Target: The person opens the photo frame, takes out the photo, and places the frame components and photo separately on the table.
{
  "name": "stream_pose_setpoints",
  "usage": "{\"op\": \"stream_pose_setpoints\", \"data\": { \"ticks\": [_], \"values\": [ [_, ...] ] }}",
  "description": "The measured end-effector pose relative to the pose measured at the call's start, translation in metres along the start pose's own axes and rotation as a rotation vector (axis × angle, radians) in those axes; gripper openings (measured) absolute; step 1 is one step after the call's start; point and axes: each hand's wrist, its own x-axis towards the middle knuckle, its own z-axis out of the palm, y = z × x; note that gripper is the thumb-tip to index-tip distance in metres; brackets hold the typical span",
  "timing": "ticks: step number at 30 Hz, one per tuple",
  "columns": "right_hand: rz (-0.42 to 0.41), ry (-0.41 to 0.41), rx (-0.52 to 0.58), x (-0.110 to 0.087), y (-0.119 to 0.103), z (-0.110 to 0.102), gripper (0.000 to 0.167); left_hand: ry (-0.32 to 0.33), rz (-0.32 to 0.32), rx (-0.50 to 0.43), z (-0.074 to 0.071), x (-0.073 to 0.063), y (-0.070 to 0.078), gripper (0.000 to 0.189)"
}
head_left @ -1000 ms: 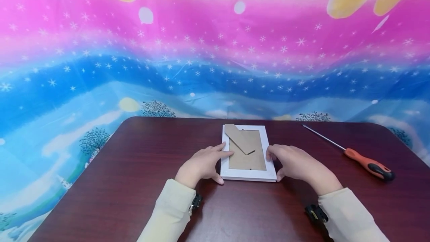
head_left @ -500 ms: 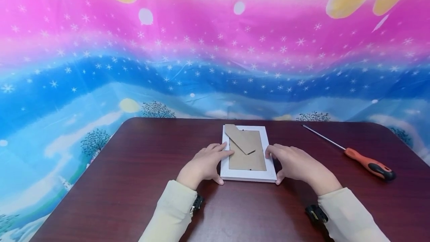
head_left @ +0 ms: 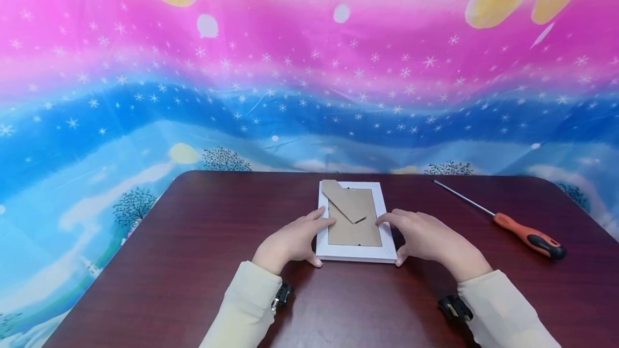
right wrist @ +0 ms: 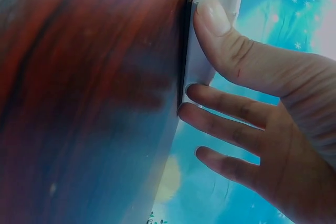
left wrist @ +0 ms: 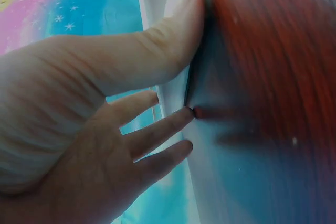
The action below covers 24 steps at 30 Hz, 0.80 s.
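Since a second ago the right hand (head_left: 425, 238) has slid its forefinger further in over the frame (head_left: 355, 254), onto the edge of the backing (head_left: 353, 230); the left hand (head_left: 292, 240) and the frame lie as they did. The frame is white and lies face down, near the middle of the table (head_left: 193, 262), closer to its far edge. Its brown backing faces up, with the stand flap (head_left: 345, 202) folded flat on it.

The left hand grips the frame's left side: thumb at the near left corner, forefinger tip on the backing. The right hand grips the right side likewise, thumb at the near right corner. In the wrist views each thumb presses the frame's white rim and the other fingers touch it, spread and nearly straight.

A screwdriver (head_left: 503, 222) with an orange and black handle lies well apart, towards the far right corner. A bright starry cloth (head_left: 309, 69) hangs behind the table.
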Motion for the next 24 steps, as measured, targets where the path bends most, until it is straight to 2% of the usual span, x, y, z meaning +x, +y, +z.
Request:
{"op": "stream_pose_setpoints", "data": {
  "ticks": [8, 14, 20, 24],
  "values": [
    [0.019, -0.043, 0.078, -0.004, 0.004, -0.005, 0.071, -0.052, 0.013, -0.079, -0.006, -0.005, 0.007, 0.086],
    [-0.032, -0.029, 0.192, -0.006, 0.009, -0.008, 0.068, -0.092, 0.014, -0.136, -0.010, -0.010, 0.011, 0.082],
    [-0.100, -0.013, 0.233, -0.006, 0.012, -0.013, 0.064, -0.070, 0.013, -0.111, -0.012, -0.011, 0.016, 0.084],
    [-0.145, 0.009, 0.251, -0.007, 0.013, -0.018, 0.060, -0.026, 0.003, -0.080, -0.012, -0.009, 0.018, 0.089]
  ]
}}
